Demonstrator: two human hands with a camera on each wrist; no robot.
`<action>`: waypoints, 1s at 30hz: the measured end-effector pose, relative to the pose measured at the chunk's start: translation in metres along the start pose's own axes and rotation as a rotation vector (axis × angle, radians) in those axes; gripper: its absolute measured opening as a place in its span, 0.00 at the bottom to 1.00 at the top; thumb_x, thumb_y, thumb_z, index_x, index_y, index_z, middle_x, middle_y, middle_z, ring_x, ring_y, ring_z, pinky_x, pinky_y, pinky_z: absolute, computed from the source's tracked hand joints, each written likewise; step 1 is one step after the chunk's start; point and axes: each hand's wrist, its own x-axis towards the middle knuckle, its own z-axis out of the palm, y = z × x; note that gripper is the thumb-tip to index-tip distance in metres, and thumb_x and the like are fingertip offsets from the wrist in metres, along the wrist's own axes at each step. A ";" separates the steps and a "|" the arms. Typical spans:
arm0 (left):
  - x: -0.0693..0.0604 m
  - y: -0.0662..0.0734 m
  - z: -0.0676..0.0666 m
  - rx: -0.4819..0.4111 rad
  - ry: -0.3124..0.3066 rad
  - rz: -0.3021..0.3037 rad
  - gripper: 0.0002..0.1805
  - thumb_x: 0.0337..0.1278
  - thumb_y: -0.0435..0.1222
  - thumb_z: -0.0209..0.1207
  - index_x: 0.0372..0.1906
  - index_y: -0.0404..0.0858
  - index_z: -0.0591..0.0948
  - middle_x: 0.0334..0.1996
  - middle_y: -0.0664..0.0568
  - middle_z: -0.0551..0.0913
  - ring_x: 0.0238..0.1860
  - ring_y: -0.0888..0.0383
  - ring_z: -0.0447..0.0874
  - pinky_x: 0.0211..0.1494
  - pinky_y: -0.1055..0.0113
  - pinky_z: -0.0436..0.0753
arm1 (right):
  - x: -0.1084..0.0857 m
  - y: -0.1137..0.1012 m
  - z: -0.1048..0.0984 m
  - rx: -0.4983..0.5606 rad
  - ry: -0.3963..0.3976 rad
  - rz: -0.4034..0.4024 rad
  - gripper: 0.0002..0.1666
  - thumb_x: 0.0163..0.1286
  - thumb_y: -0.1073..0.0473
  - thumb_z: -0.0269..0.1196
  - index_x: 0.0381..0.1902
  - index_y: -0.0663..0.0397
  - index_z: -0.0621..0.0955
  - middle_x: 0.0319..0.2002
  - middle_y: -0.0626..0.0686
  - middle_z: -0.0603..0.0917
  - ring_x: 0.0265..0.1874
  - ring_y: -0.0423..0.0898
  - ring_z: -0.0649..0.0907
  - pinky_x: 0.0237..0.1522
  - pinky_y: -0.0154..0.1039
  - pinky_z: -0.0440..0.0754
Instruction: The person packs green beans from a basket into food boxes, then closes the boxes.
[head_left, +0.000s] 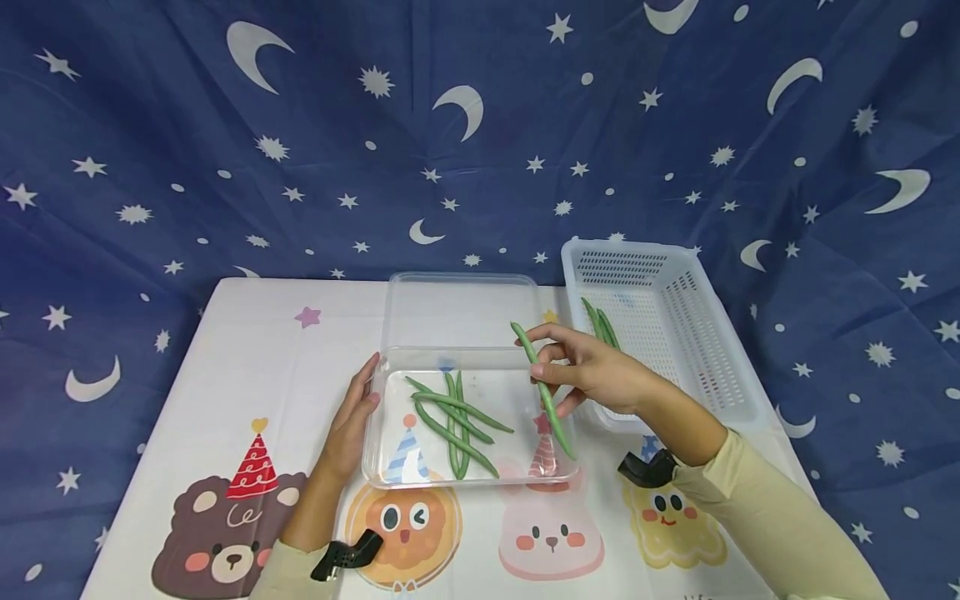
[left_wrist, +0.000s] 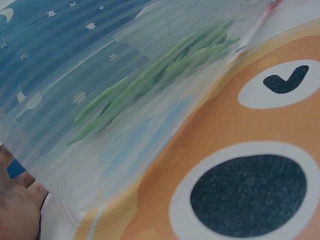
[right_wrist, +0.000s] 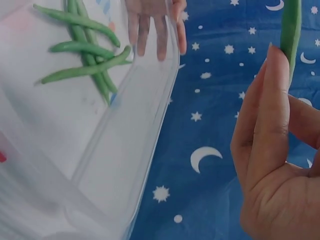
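Observation:
My right hand pinches one green bean between thumb and fingers, above the right end of a clear plastic container. In the right wrist view that bean stands up from the fingertips. Several green beans lie crossed over one another on the container's floor. Against the container's left wall rests my left hand, its fingers fairly straight. Through the clear plastic, the right wrist view shows those fingers extended along the outside. Only a bit of the left hand shows in the left wrist view.
A white perforated basket stands at the right, with a few green beans along its left side. Behind the container lies a clear lid. The tablecloth carries cartoon prints, and a blue moon-and-star curtain hangs behind.

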 end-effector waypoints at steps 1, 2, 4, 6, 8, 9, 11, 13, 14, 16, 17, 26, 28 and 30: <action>0.000 0.000 0.000 0.000 0.001 0.000 0.30 0.81 0.42 0.38 0.83 0.55 0.52 0.83 0.55 0.47 0.84 0.50 0.37 0.82 0.40 0.41 | 0.000 -0.001 0.002 -0.002 -0.002 -0.005 0.31 0.75 0.59 0.63 0.72 0.50 0.66 0.42 0.53 0.77 0.31 0.44 0.83 0.28 0.47 0.89; 0.000 0.000 0.000 0.000 0.002 -0.001 0.30 0.81 0.42 0.38 0.83 0.55 0.53 0.83 0.55 0.47 0.84 0.51 0.37 0.82 0.40 0.41 | 0.001 -0.001 0.003 -0.005 -0.004 -0.012 0.31 0.75 0.58 0.63 0.71 0.51 0.66 0.42 0.53 0.77 0.31 0.43 0.83 0.28 0.47 0.89; 0.001 0.000 0.000 0.001 0.001 -0.001 0.30 0.81 0.42 0.38 0.83 0.55 0.53 0.83 0.55 0.47 0.84 0.51 0.37 0.82 0.41 0.41 | 0.001 -0.001 0.006 -0.002 -0.012 -0.023 0.31 0.75 0.59 0.63 0.71 0.52 0.66 0.42 0.53 0.77 0.31 0.44 0.84 0.29 0.49 0.89; 0.001 0.000 0.000 0.004 0.000 0.000 0.30 0.81 0.42 0.38 0.83 0.55 0.53 0.83 0.55 0.47 0.84 0.51 0.37 0.82 0.41 0.41 | 0.002 -0.002 0.009 0.002 -0.021 -0.033 0.31 0.76 0.58 0.63 0.72 0.52 0.66 0.43 0.54 0.77 0.31 0.46 0.85 0.29 0.49 0.89; 0.001 0.000 -0.001 0.006 0.003 -0.001 0.30 0.81 0.42 0.39 0.83 0.55 0.53 0.83 0.55 0.47 0.84 0.51 0.37 0.82 0.41 0.41 | 0.002 -0.003 0.011 0.010 -0.024 -0.038 0.32 0.76 0.58 0.62 0.73 0.52 0.65 0.44 0.55 0.77 0.32 0.47 0.86 0.29 0.50 0.89; 0.001 0.000 -0.001 0.007 0.004 -0.001 0.30 0.81 0.43 0.39 0.82 0.55 0.53 0.83 0.55 0.47 0.84 0.51 0.37 0.82 0.41 0.41 | 0.002 -0.004 0.012 0.015 -0.023 -0.040 0.32 0.76 0.58 0.62 0.73 0.51 0.65 0.45 0.55 0.77 0.33 0.48 0.87 0.29 0.50 0.89; 0.001 0.000 -0.001 0.010 0.004 -0.001 0.30 0.81 0.43 0.39 0.82 0.55 0.53 0.83 0.55 0.47 0.84 0.51 0.37 0.82 0.41 0.41 | 0.003 -0.005 0.014 0.009 -0.015 -0.042 0.32 0.76 0.58 0.63 0.73 0.50 0.66 0.45 0.56 0.78 0.33 0.48 0.87 0.29 0.48 0.89; 0.001 -0.001 -0.001 0.005 0.002 0.001 0.30 0.81 0.43 0.38 0.83 0.55 0.53 0.83 0.55 0.47 0.84 0.51 0.37 0.82 0.41 0.41 | 0.004 -0.006 0.016 0.007 -0.010 -0.045 0.32 0.75 0.57 0.63 0.73 0.50 0.66 0.45 0.55 0.77 0.32 0.47 0.87 0.29 0.48 0.89; 0.001 -0.001 -0.001 0.002 0.000 0.003 0.30 0.81 0.42 0.38 0.83 0.55 0.53 0.83 0.55 0.47 0.84 0.51 0.37 0.82 0.41 0.41 | 0.004 -0.007 0.016 0.004 -0.006 -0.044 0.32 0.75 0.57 0.63 0.73 0.50 0.67 0.45 0.55 0.77 0.31 0.47 0.86 0.29 0.48 0.89; 0.001 -0.002 0.000 -0.002 -0.006 0.004 0.30 0.82 0.42 0.38 0.83 0.54 0.52 0.83 0.55 0.47 0.84 0.51 0.37 0.82 0.42 0.41 | 0.005 -0.007 0.017 -0.003 -0.003 -0.044 0.32 0.75 0.57 0.64 0.72 0.50 0.67 0.44 0.55 0.77 0.30 0.46 0.85 0.29 0.48 0.89; 0.001 -0.002 0.000 -0.004 -0.007 0.003 0.30 0.82 0.42 0.38 0.83 0.55 0.52 0.83 0.55 0.47 0.84 0.52 0.37 0.82 0.42 0.41 | 0.005 -0.007 0.018 -0.006 -0.005 -0.044 0.32 0.75 0.57 0.64 0.73 0.49 0.67 0.44 0.54 0.77 0.30 0.46 0.84 0.30 0.49 0.89; 0.000 0.000 0.001 -0.005 -0.011 0.001 0.30 0.81 0.42 0.38 0.83 0.54 0.52 0.83 0.54 0.47 0.84 0.52 0.36 0.82 0.41 0.41 | 0.009 -0.007 0.022 -0.017 -0.006 -0.053 0.32 0.75 0.58 0.63 0.73 0.49 0.66 0.44 0.54 0.77 0.31 0.47 0.83 0.30 0.52 0.89; 0.000 0.000 0.001 0.000 -0.007 0.000 0.30 0.81 0.42 0.38 0.83 0.55 0.52 0.83 0.55 0.47 0.84 0.52 0.37 0.82 0.41 0.41 | 0.010 -0.008 0.023 -0.019 -0.003 -0.052 0.32 0.75 0.58 0.63 0.72 0.49 0.67 0.44 0.54 0.77 0.30 0.48 0.84 0.29 0.50 0.89; 0.000 0.000 0.000 0.002 -0.003 0.003 0.30 0.81 0.42 0.38 0.83 0.55 0.52 0.83 0.54 0.48 0.84 0.51 0.37 0.82 0.41 0.42 | 0.012 -0.008 0.023 -0.023 -0.002 -0.055 0.32 0.75 0.58 0.63 0.72 0.50 0.67 0.45 0.55 0.77 0.29 0.49 0.83 0.29 0.50 0.89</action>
